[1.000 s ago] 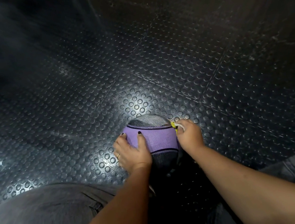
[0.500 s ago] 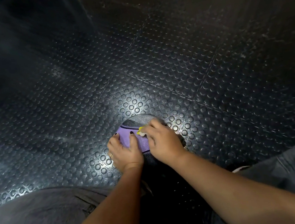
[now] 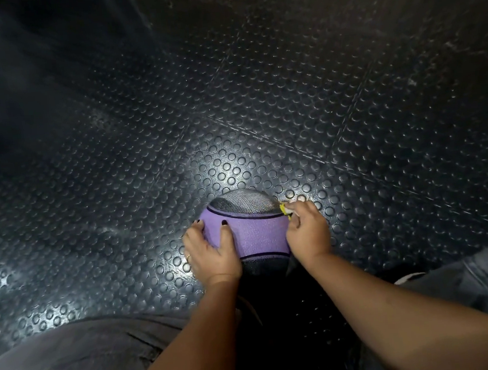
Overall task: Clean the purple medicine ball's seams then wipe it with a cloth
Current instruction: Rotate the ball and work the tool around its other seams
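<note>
Black studded rubber floor [image 3: 117, 166], with the purple medicine ball [image 3: 256, 234] sitting on it between the 2 hands. Left hand [image 3: 213, 252] rests on the ball's left side, fingers spread apart. Right hand [image 3: 307, 232] has its fingers pinched tight on a small yellow tool [image 3: 283, 209] at the upper right seam.

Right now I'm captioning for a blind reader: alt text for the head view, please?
A purple medicine ball sits on a studded dark floor; the left hand rests on its side, the right hand holds a small yellow tool at its upper seam.
</note>
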`<state>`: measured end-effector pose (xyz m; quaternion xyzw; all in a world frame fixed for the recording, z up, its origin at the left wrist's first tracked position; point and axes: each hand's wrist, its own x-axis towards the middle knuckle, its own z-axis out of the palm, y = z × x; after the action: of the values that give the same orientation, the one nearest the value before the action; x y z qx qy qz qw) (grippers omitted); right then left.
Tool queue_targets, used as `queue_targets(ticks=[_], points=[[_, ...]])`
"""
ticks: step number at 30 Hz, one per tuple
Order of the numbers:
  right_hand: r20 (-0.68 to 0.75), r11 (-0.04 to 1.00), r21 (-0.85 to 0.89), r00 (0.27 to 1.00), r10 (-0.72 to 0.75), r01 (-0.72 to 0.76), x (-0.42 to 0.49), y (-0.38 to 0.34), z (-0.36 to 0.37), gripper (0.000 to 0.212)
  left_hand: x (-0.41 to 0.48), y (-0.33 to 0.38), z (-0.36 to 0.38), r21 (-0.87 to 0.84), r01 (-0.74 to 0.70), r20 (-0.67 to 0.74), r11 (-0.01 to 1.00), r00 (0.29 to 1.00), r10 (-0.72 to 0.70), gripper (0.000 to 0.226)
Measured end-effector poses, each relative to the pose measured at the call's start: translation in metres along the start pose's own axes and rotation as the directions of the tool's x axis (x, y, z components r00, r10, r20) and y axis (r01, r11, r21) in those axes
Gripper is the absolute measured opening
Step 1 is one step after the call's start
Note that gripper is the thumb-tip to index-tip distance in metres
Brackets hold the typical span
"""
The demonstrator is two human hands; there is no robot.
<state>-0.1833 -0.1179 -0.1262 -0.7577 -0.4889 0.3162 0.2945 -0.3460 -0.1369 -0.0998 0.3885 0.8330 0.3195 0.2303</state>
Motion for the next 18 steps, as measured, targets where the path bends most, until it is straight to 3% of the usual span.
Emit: queue_targets(ticks=[9,13,18], points=[[0.232,0.984,-0.08,0.958,0.171,-0.157,0.03,0.013,0.001,0.036,0.005,0.0,-0.005,-0.002,-0.031,0.048,1.0,0.998,0.031,0.076],[0.257,0.964,-0.051,0.929,0.266,-0.261,0.032,0.004,-0.006,0.034,0.01,-0.002,-0.007,0.034,-0.086,0.092,0.996,0.992,0.082,0.071],[0.304,0.968,-0.032,0.92,0.248,-0.251,0.029,-0.02,-0.023,0.024,0.011,-0.001,-0.007,0.046,-0.09,0.096,0.995,0.992,0.085,0.066]])
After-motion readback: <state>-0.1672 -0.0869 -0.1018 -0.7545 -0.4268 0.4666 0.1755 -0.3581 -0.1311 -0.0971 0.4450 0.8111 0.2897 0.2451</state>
